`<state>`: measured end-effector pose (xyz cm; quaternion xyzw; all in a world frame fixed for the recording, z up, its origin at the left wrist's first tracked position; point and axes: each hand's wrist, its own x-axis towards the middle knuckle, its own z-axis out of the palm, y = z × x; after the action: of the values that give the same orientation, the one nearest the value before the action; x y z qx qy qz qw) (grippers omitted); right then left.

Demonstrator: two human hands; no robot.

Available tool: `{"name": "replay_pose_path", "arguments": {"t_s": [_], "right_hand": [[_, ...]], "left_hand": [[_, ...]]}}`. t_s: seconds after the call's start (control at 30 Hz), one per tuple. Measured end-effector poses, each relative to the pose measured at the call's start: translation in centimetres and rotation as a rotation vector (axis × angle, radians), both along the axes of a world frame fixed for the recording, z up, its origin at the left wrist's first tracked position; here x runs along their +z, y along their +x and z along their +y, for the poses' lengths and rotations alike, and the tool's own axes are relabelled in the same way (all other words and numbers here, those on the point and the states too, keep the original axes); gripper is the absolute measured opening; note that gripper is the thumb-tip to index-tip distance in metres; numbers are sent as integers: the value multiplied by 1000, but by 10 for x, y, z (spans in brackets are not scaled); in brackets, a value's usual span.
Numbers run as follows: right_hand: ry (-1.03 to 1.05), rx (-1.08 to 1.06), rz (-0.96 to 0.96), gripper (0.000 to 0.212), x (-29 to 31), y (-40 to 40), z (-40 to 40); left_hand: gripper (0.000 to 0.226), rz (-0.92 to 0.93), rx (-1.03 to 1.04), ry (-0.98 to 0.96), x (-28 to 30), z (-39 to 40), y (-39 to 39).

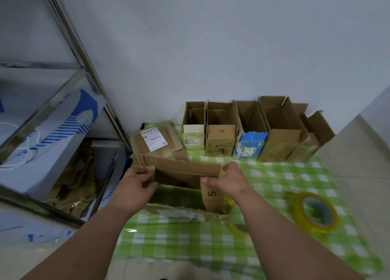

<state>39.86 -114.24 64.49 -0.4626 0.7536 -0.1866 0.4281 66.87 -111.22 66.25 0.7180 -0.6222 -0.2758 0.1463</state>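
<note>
Passage on the left is blocked by the rack (101, 94), which stands near the box (185, 172). Behind the box, on the left, the way is closed by flat cartons (156, 141). The back is walled by a row of open boxes (249, 140). A strip of cloth (274, 174) is left open before that row, on the right. A large roll (316, 213) lies well right, and a smaller roll (237, 224) lies just beside the box's right corner. Open cloth is left between them.

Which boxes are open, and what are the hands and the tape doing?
Box marked 5: open, flaps up, held by both hands.
Left hand: grips its left flap.
Right hand: grips its right flap.
Boxes by the wall: upright, open on top.
Big tape roll: lying flat, untouched.
</note>
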Motion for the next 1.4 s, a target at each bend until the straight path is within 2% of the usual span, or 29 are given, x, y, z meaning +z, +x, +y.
{"name": "replay_pose_path", "arguments": {"t_s": [0.13, 0.2, 0.27, 0.37, 0.43, 0.5, 0.57, 0.67, 0.73, 0.8, 0.87, 1.0, 1.07, 1.17, 1.27, 1.4], "right_hand": [[-5, -27, 53, 89, -5, 2, -3], [-10, -33, 71, 83, -9, 3, -4], [-13, -35, 95, 83, -13, 3, -5], [-33, -59, 87, 78, -19, 4, -4], [-50, -83, 43, 70, -21, 4, -3], [-49, -120, -9, 55, -22, 3, -1], [-43, -173, -74, 37, -22, 2, 0], [-74, -271, -149, 26, -21, -1, 3], [-105, -370, -168, 24, -19, -1, 3], [-171, -436, -121, 24, -17, 0, 4], [-235, -471, -88, 25, -12, 3, 4], [-302, -482, -71, 32, -2, 11, 2], [-301, -466, -44, 36, 1, 15, 0], [-252, -380, 71, 49, 1, 19, 5], [-246, -270, 177, 59, -4, 21, 12], [-274, -229, 121, 67, -7, 12, 17]], "left_hand": [[79, 200, -135, 262, 15, -12, 9], [92, 196, -280, 419, 22, -18, 13], [90, 232, -355, 521, 22, -23, 18], [73, 323, -413, 612, 20, -26, 24], [64, 277, -412, 570, 17, -29, 29], [54, 231, -292, 392, 12, -31, 32], [55, 192, -153, 184, 6, -29, 32], [82, 282, -62, 8, -4, -22, 30], [123, 364, -3, 0, -5, -20, 32], [139, 352, 34, 8, -4, -21, 35], [127, 283, 41, 6, -2, -22, 35], [72, 109, 52, -109, -5, -16, 31], [55, 39, 46, -167, -10, -8, 27], [48, 11, 46, -153, -20, 1, 25], [45, 86, 31, -94, -25, 1, 24], [42, 246, 63, -39, -31, -3, 16]]}}
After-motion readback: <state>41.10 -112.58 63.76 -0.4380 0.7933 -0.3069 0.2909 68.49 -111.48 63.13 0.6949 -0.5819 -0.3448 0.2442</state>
